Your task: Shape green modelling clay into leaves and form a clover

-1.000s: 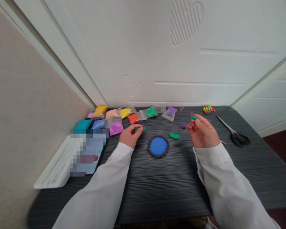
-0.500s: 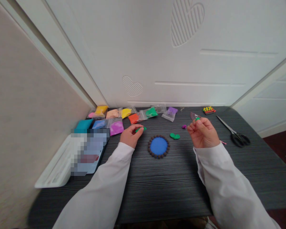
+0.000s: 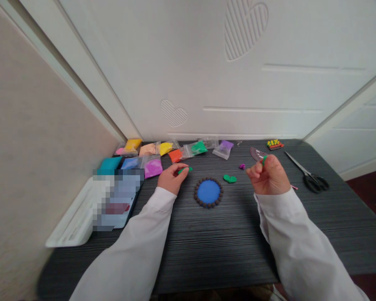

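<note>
My left hand (image 3: 172,177) rests on the table, its fingers closed on a flat green piece of clay (image 3: 185,169) that pokes out past the fingertips. My right hand (image 3: 268,175) is raised at the right, thumb and fingers pinching a small green lump of clay (image 3: 265,160). Between the hands lies a blue clay disc (image 3: 208,192) ringed with small dark brown balls (image 3: 221,195). Right above it sits a green two-lobed clay piece (image 3: 229,179). A little purple clay piece (image 3: 242,166) lies just left of my right hand.
Bags of coloured clay, among them a green one (image 3: 199,148) and a magenta one (image 3: 153,167), line the back left. A white tray (image 3: 72,217) stands at the left edge. Black-handled scissors (image 3: 315,182), a protractor (image 3: 257,154) and a yellow-and-red clay piece (image 3: 275,144) lie right.
The thumb and fingers of my right hand have shifted around the green lump, which sits slightly farther right and lower. My left hand has stayed still.
</note>
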{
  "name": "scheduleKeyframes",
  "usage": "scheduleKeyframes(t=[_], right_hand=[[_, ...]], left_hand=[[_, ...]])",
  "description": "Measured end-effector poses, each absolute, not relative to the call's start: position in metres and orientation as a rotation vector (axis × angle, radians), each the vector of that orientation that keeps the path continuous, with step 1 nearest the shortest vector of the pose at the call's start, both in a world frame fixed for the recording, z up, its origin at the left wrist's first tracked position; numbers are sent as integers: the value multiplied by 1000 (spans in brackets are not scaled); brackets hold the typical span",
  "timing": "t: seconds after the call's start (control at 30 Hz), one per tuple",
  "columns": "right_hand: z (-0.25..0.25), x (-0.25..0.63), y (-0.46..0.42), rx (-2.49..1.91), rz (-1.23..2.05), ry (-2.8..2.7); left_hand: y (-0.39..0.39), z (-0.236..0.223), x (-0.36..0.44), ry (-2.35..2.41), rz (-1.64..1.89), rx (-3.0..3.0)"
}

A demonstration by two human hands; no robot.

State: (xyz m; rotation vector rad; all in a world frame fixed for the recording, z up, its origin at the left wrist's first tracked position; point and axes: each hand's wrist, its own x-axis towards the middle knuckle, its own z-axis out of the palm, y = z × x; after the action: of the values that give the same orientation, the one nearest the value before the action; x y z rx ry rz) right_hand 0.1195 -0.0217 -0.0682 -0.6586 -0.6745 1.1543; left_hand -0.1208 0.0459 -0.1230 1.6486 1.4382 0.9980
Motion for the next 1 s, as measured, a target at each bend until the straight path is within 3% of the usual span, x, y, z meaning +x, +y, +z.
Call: scheduleKeyframes(t=[0.27,1.0], right_hand=[[-64,125,-19,-658,1294,-578],[-66,116,-23,-692,1198,-718]], left_hand=[[45,-121,-122,1457,985,1659],[46,-127,-123,1523,890,1815]])
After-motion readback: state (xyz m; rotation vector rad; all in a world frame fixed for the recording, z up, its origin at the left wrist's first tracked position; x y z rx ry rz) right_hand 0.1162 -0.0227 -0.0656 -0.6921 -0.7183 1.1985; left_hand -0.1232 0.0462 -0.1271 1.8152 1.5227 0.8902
